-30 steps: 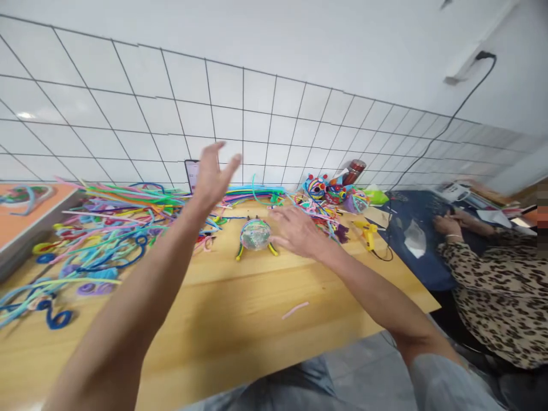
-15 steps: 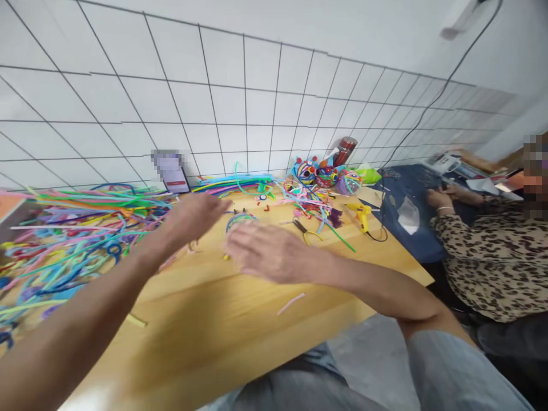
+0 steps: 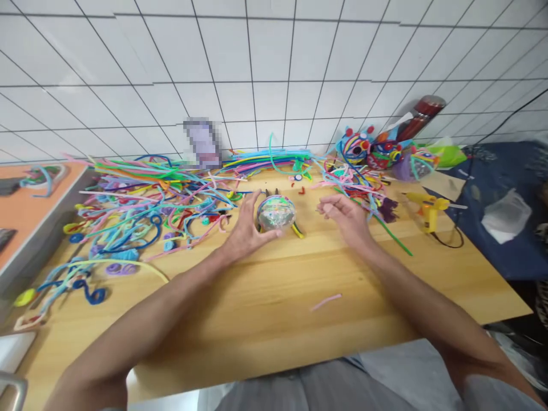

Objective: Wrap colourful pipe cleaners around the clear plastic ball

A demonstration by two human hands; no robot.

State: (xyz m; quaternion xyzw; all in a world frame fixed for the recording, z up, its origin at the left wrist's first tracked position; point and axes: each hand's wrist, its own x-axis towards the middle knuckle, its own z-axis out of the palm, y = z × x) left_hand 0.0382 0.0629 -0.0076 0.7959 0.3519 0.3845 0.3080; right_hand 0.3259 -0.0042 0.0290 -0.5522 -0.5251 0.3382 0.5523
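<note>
A clear rounded object with coloured trim [image 3: 277, 213] sits on the wooden table, with dark prongs behind it and a yellow-and-black piece at its lower right. My left hand [image 3: 248, 231] is at its left side, thumb and fingers spread around it; whether they touch it is not clear. My right hand [image 3: 346, 217] is off to the right, fingers curled with the fingertips together, and anything between them is too small to make out. Small red pieces [image 3: 302, 190] lie between the hands, farther back.
Tangled pipe cleaners [image 3: 128, 214] cover the left side. A phone [image 3: 204, 142] leans on the tiled wall. Decorated balls [image 3: 356, 147], a red flask [image 3: 422, 119] and a yellow glue gun [image 3: 431, 211] stand right. A pink strip [image 3: 326, 301] lies near the front.
The view has swung left, and the other person is mostly out of it. My hands have moved apart, uncovering the rounded object; the left is now beside it and the right has curled.
</note>
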